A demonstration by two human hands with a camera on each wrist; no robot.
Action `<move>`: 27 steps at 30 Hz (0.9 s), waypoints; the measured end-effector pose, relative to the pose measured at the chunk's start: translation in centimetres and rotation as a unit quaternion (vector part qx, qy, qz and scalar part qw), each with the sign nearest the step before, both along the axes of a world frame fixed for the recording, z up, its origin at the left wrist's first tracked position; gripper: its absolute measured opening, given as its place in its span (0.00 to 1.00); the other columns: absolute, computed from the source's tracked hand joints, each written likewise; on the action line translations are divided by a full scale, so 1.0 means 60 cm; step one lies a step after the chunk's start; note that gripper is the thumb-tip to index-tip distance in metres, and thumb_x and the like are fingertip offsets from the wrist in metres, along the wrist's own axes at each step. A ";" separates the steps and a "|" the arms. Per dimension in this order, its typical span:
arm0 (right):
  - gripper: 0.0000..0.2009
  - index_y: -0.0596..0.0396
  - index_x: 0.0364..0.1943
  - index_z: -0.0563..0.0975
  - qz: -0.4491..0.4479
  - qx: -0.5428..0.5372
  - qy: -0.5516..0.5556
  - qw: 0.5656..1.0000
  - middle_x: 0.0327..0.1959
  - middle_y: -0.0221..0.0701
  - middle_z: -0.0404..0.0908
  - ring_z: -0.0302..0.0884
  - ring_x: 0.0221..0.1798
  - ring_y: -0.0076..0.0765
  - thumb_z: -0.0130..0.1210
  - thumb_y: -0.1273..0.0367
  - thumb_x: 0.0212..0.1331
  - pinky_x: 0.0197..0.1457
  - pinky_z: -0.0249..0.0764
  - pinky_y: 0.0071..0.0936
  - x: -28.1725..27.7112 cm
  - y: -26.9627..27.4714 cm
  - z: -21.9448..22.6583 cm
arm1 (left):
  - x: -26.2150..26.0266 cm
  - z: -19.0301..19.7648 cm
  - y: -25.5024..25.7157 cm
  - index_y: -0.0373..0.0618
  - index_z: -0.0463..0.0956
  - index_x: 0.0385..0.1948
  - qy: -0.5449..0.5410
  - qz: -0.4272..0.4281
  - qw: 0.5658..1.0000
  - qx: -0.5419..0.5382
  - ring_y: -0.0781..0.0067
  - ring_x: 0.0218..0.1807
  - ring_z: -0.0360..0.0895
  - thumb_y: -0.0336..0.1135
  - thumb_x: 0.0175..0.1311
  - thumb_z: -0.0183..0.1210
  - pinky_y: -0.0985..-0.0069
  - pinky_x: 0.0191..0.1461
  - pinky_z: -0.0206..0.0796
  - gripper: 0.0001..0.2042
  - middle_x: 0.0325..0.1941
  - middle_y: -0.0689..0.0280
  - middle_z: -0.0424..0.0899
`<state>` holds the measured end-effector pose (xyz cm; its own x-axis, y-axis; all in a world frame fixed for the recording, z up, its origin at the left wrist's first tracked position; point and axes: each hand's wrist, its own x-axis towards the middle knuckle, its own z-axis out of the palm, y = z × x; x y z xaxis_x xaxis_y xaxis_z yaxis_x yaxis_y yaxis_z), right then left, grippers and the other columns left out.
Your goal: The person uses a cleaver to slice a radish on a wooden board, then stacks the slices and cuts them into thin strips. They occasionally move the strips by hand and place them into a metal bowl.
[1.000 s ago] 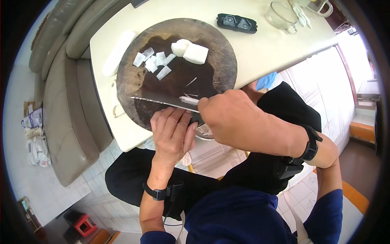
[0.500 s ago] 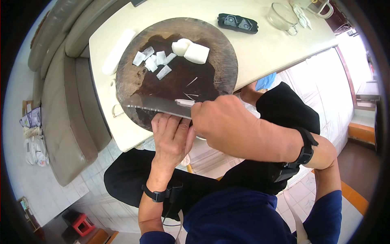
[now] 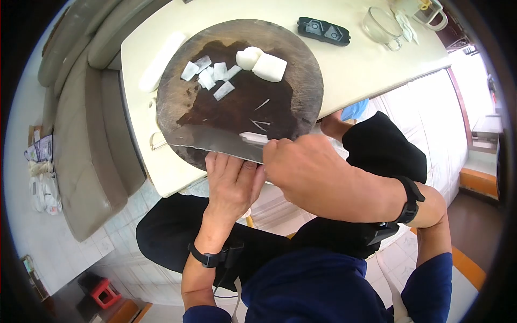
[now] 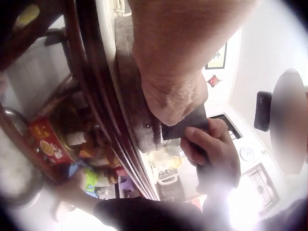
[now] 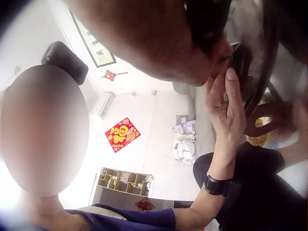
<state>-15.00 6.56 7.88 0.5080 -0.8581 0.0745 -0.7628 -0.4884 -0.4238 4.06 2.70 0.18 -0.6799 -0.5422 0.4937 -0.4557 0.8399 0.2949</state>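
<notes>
My right hand (image 3: 301, 164) grips a cleaver (image 3: 210, 141) low over the near part of a round wooden chopping board (image 3: 301, 70). Thin white strips (image 3: 253, 138) lie against the blade's upper face. My left hand (image 3: 231, 180) is at the board's near edge, its fingertips right at the cutting edge and partly hidden by the blade. I cannot tell what lies under those fingers. Farther back on the board are several flat white slices (image 3: 221, 71) and two larger white chunks (image 3: 269, 68), like peeled radish. The left wrist view shows the right hand (image 4: 214, 147) around the cleaver's handle end.
A long white piece (image 3: 161, 63) lies on the cream table (image 3: 142, 121) left of the board. Behind stand a black case (image 3: 323, 31) and a glass cup (image 3: 382, 27). Thin shreds (image 3: 261, 105) lie on the board. A sofa (image 3: 91, 161) borders the left side.
The cleaver has come nearer the person, showing more of its broad face. The white strips have moved with it. My left fingertips have drawn slightly back toward the board's near edge.
</notes>
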 end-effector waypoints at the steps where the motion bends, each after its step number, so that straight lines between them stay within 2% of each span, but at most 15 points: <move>1: 0.09 0.66 0.29 0.72 -0.003 0.000 0.000 1.000 0.22 0.42 0.76 0.78 0.24 0.48 0.57 0.78 0.41 0.26 0.72 0.37 0.000 -0.005 -0.004 | 0.000 0.002 0.000 0.35 0.81 0.38 0.001 -0.001 1.000 0.002 0.57 0.47 0.75 0.30 0.47 0.69 0.59 0.55 0.61 0.15 0.44 0.59 0.80; 4: 0.09 0.65 0.29 0.72 -0.029 -0.017 -0.009 0.999 0.21 0.42 0.75 0.78 0.24 0.49 0.57 0.78 0.42 0.26 0.72 0.37 -0.002 -0.015 -0.008 | 0.002 0.006 -0.002 0.35 0.80 0.39 0.005 -0.013 1.000 -0.004 0.56 0.48 0.75 0.31 0.46 0.70 0.57 0.57 0.61 0.17 0.44 0.58 0.80; 6: 0.03 0.59 0.21 0.78 -0.061 0.033 -0.003 0.998 0.25 0.41 0.80 0.83 0.28 0.46 0.60 0.75 0.42 0.28 0.76 0.37 -0.011 -0.013 0.001 | 0.004 0.004 -0.005 0.35 0.80 0.40 0.009 -0.014 1.000 -0.003 0.56 0.49 0.75 0.31 0.46 0.70 0.56 0.58 0.61 0.18 0.44 0.58 0.80; 9: 0.03 0.62 0.21 0.77 -0.031 0.033 0.002 0.999 0.23 0.43 0.79 0.81 0.26 0.48 0.60 0.76 0.41 0.27 0.75 0.37 -0.014 0.001 0.010 | 0.008 -0.001 -0.003 0.35 0.80 0.41 0.006 -0.011 1.000 0.005 0.55 0.50 0.75 0.31 0.47 0.70 0.56 0.59 0.61 0.18 0.44 0.57 0.80; 13: 0.04 0.64 0.21 0.76 -0.037 0.027 0.007 0.999 0.21 0.44 0.78 0.81 0.25 0.48 0.60 0.77 0.40 0.27 0.75 0.37 -0.009 0.008 0.003 | 0.007 -0.002 -0.001 0.35 0.80 0.41 0.000 -0.006 1.000 0.007 0.55 0.50 0.74 0.31 0.47 0.70 0.56 0.59 0.61 0.17 0.44 0.57 0.80; 15: 0.07 0.65 0.27 0.71 -0.021 0.039 -0.009 0.999 0.20 0.42 0.74 0.77 0.24 0.50 0.56 0.79 0.42 0.27 0.71 0.39 -0.010 0.004 -0.001 | 0.006 -0.001 -0.002 0.35 0.80 0.41 -0.001 -0.007 1.000 0.007 0.56 0.50 0.74 0.31 0.47 0.70 0.56 0.59 0.61 0.18 0.45 0.57 0.80; 18: 0.07 0.66 0.27 0.71 0.008 0.041 -0.002 0.999 0.20 0.43 0.75 0.78 0.24 0.51 0.55 0.79 0.43 0.27 0.71 0.40 -0.007 -0.012 0.003 | 0.010 -0.003 -0.002 0.36 0.80 0.41 -0.007 -0.010 1.000 0.006 0.57 0.51 0.74 0.31 0.47 0.70 0.57 0.60 0.61 0.18 0.45 0.57 0.80; 21: 0.07 0.66 0.27 0.71 -0.048 0.005 -0.034 0.998 0.20 0.44 0.75 0.78 0.24 0.51 0.55 0.79 0.42 0.27 0.71 0.40 -0.008 -0.017 -0.010 | 0.008 0.002 -0.001 0.36 0.80 0.41 -0.010 -0.012 1.000 0.000 0.58 0.52 0.74 0.32 0.47 0.70 0.57 0.60 0.61 0.18 0.46 0.57 0.80; 25: 0.05 0.63 0.22 0.77 -0.042 0.047 0.000 0.998 0.22 0.45 0.78 0.81 0.26 0.50 0.60 0.76 0.41 0.27 0.75 0.38 -0.016 0.000 0.004 | 0.009 0.002 -0.001 0.36 0.80 0.41 0.001 -0.006 1.000 -0.001 0.58 0.51 0.74 0.31 0.47 0.70 0.57 0.60 0.60 0.18 0.45 0.57 0.79; 27: 0.08 0.65 0.27 0.70 -0.034 0.068 -0.004 0.997 0.20 0.43 0.76 0.78 0.25 0.51 0.57 0.78 0.41 0.27 0.72 0.38 -0.017 0.009 0.006 | 0.010 -0.003 0.000 0.36 0.80 0.40 0.000 -0.004 1.000 0.002 0.58 0.51 0.74 0.31 0.47 0.70 0.57 0.60 0.60 0.18 0.45 0.57 0.79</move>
